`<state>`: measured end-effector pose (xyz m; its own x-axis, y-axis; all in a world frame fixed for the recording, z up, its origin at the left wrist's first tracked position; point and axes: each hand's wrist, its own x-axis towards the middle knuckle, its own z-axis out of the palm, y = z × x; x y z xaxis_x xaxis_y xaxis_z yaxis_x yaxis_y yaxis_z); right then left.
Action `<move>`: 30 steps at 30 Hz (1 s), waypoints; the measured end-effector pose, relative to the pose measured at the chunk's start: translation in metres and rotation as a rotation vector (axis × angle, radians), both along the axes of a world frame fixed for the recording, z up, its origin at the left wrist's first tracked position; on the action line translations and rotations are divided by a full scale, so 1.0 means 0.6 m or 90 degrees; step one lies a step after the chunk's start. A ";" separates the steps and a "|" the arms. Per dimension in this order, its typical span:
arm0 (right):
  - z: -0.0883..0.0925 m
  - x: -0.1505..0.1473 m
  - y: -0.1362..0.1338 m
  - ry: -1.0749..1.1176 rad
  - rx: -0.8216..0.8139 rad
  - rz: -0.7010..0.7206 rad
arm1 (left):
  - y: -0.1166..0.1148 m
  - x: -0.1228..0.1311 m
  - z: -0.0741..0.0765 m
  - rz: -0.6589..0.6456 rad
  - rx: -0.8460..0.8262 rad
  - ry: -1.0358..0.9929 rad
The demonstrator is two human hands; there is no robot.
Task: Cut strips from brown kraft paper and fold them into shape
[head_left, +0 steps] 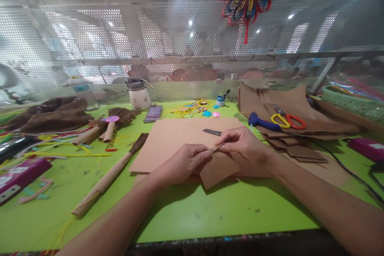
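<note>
My left hand (192, 158) and my right hand (240, 142) meet over brown paper sheets (177, 136) lying on the green table. Both pinch the upper edge of a small piece of brown paper (219, 172), which hangs toward me below my fingers. Its edge looks folded or rolled where the fingertips press it. Just behind my right fingers, a flat dark metal strip (211, 132), perhaps a blade or ruler, rests on the sheets. Part of it is hidden by my right hand.
Scissors (288, 121) and a blue glue gun (264, 122) lie by stacked brown paper (324, 124) on the right. A rolled paper tube (105, 182) with a fringed end lies left, near a purple power strip (21, 178). A jar (139, 95) stands behind.
</note>
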<state>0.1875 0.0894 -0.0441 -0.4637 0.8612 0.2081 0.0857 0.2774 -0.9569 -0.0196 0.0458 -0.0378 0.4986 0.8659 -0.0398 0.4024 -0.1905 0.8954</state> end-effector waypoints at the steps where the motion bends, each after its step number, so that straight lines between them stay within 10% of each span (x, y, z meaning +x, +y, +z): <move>1: 0.001 0.001 0.000 -0.001 0.001 0.005 | -0.001 0.000 0.001 -0.006 -0.012 -0.009; 18: 0.002 0.018 0.006 -0.003 -0.084 0.206 | -0.006 0.002 0.005 -0.050 -0.023 -0.025; 30: 0.006 -0.003 -0.011 -0.050 -0.084 0.058 | -0.001 0.008 -0.020 0.038 0.013 0.005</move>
